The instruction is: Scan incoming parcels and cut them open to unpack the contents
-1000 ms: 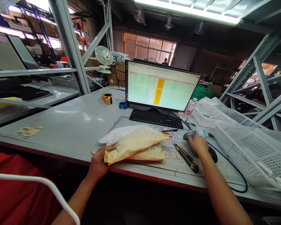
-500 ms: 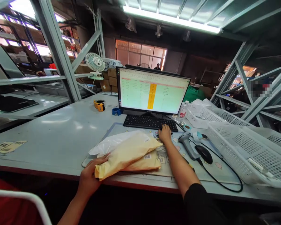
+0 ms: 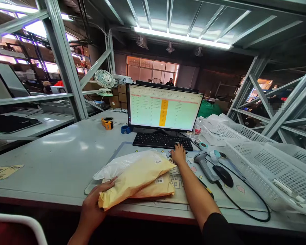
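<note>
My left hand (image 3: 95, 200) grips the near left end of a yellow padded mailer (image 3: 140, 170), thumb on top. Beneath it lies a second yellow mailer (image 3: 155, 189) with a barcode label. A white plastic mailing bag (image 3: 117, 162) sticks out behind them. The stack rests on a patterned desk mat (image 3: 122, 149). My right hand (image 3: 179, 154) lies at the front edge of the black keyboard (image 3: 155, 140), fingers stretched over its keys and holding nothing. Behind the keyboard, a monitor (image 3: 145, 109) displays a spreadsheet with one orange column.
Right of my arm lie a barcode scanner (image 3: 206, 166) and a black mouse (image 3: 223, 176), with a looping cable. White perforated baskets (image 3: 260, 163) line the right side. Tape rolls (image 3: 107, 123) and a small fan (image 3: 104, 80) stand left of the monitor. Metal posts frame the desk.
The view has tilted up slightly, so the desk sits lower in the picture. My left hand still holds the mailer, and my right hand remains at the keyboard.
</note>
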The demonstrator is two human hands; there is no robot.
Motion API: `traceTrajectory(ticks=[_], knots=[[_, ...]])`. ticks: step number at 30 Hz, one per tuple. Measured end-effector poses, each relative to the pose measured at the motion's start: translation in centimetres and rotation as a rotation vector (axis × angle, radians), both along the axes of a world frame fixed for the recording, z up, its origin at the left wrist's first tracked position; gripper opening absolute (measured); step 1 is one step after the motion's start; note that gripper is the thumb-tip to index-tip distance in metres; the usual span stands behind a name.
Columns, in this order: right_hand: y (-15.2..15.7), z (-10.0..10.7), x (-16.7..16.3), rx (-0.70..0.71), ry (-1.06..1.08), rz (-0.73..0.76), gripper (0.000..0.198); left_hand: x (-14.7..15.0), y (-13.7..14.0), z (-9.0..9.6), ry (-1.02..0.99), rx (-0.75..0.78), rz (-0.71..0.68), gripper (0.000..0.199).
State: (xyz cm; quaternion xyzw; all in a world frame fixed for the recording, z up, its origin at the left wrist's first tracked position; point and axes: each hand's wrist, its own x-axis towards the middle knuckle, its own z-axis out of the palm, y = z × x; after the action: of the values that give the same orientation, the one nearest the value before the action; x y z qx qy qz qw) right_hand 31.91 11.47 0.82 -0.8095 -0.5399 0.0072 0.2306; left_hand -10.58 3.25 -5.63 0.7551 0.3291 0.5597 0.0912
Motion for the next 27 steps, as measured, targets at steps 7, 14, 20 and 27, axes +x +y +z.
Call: traceTrajectory(ticks=[7, 14, 20, 27], knots=[[-1.2, 2.6, -1.3, 0.100, 0.076, 0.071, 0.053, -0.2, 0.4, 0.7, 0.044, 0.131, -0.011, 0.031], [-8.5, 6.8, -8.8, -0.110, 0.180, 0.869, 0.070, -0.3, 0.4, 0.7, 0.074, 0.180, 0.033, 0.027], [-14.2, 2.9, -15.5, -0.114, -0.106, 0.705, 0.109, -0.1, 0.4, 0.4, 0.029, 0.171, 0.022, 0.026], [-13.4, 3.5, -15.4, 0.041, -0.077, 0.659, 0.078, -1.8, -0.7, 3.0, 0.108, -0.027, -0.084, 0.045]])
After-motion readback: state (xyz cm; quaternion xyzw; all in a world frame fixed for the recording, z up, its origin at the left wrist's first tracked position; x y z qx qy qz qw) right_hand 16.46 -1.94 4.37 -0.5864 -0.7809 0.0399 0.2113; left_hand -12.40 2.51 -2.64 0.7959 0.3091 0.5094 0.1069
